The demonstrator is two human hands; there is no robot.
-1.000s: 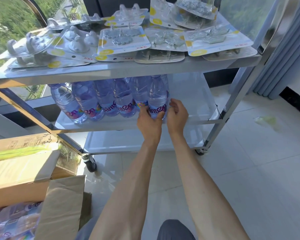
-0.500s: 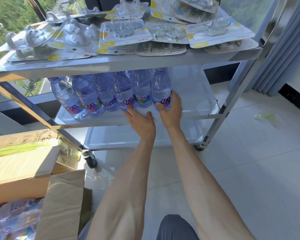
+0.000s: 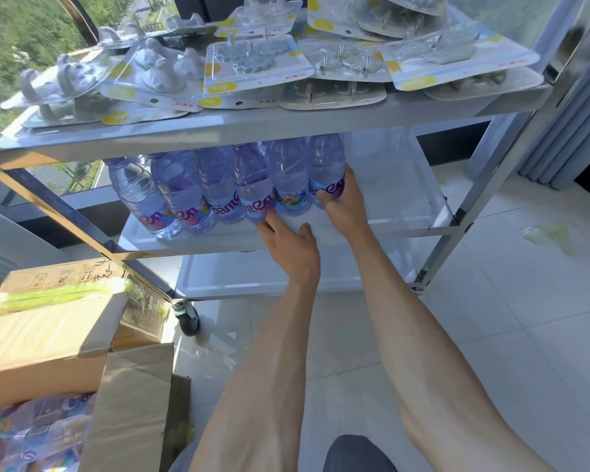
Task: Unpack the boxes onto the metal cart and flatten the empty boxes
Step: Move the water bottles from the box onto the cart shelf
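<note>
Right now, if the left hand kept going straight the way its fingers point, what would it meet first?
Probably the water bottle just ahead of the left hand; its fingertips already look at or near the bottle's base on the middle shelf.

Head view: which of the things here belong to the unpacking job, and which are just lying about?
Part of the job:
- metal cart
- water bottles on its middle shelf
- right hand holding the end bottle; left hand touching the next ones
- open cardboard box with bottles left inside
- blister packs on the top shelf

Lying about:
- green scrap on the floor
- curtain
</note>
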